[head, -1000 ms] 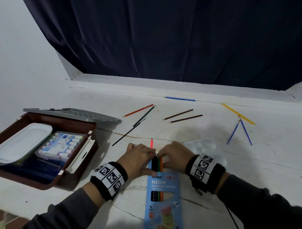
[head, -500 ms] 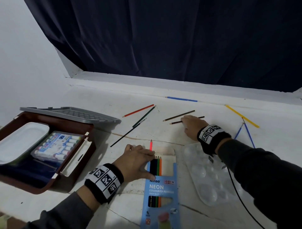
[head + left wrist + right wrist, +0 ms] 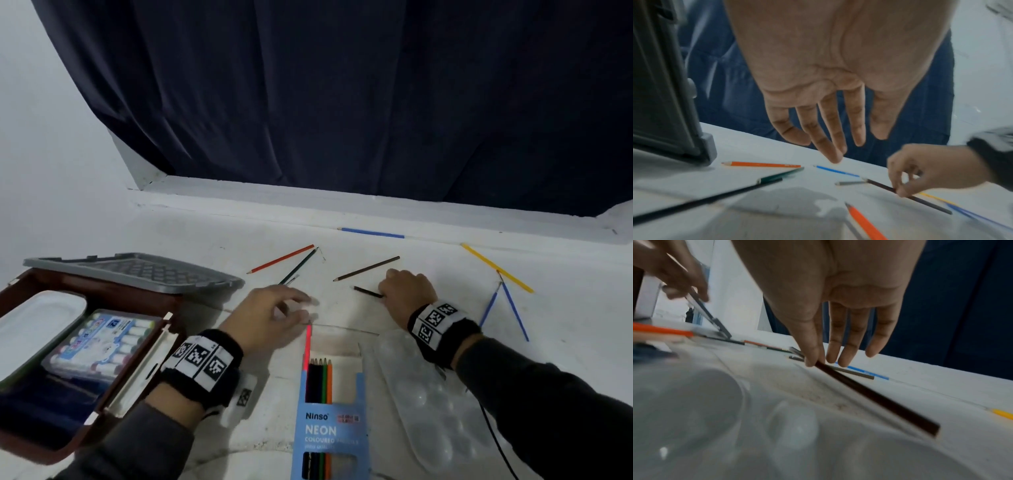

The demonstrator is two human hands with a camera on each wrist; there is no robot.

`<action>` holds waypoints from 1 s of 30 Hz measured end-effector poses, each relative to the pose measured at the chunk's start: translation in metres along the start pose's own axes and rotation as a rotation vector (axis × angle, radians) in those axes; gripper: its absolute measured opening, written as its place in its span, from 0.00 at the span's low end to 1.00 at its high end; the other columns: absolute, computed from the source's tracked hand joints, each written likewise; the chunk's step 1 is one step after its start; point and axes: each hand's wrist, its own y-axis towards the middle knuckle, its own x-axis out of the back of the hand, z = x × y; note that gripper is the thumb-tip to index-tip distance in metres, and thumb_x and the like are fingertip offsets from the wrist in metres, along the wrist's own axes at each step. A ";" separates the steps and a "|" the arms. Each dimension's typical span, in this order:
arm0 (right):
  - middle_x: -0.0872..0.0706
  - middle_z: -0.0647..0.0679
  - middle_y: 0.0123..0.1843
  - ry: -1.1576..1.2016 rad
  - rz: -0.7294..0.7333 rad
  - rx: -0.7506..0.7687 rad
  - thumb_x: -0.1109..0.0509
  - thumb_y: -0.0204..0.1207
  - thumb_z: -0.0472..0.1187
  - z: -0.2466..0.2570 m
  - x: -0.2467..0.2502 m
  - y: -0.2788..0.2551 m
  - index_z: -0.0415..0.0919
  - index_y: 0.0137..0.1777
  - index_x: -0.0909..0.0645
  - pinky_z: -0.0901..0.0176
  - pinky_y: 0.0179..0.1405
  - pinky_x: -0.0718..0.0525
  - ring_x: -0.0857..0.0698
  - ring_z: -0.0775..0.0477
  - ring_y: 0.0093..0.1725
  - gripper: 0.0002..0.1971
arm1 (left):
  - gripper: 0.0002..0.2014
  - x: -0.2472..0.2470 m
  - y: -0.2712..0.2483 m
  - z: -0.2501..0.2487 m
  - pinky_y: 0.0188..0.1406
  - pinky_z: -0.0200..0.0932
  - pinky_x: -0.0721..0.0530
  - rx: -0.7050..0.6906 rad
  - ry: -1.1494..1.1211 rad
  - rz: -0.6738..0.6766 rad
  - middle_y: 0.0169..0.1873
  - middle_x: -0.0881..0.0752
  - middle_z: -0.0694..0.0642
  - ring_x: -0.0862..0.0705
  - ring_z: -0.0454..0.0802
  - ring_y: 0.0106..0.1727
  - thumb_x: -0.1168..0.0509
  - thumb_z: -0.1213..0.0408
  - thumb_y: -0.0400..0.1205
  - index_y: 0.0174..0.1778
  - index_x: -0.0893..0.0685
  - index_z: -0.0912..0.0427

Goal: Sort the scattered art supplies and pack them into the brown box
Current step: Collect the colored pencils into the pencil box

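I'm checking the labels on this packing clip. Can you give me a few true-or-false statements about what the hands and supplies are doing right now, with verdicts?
1. The right hand pinches a dark brown pencil. True.
2. The left hand grips the blue pencil pack. False: it is off the pack, fingers spread above the table and holding nothing.
3. The brown box stands open with a marker set inside. True.
4. The clear paint palette is packed in the box. False: it lies on the table right of the pencil pack.
5. A pink pencil sticks out of the pack further than the others. True.
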 end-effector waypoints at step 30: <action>0.14 0.59 0.37 1.107 -0.528 -0.073 0.28 0.79 0.38 0.059 0.020 -0.099 0.44 0.44 0.19 0.76 0.36 0.21 0.15 0.63 0.41 0.03 | 0.03 0.019 0.076 0.021 0.49 0.42 0.17 0.442 0.081 -0.185 0.49 0.11 0.55 0.14 0.54 0.50 0.32 0.61 0.81 0.47 0.14 0.53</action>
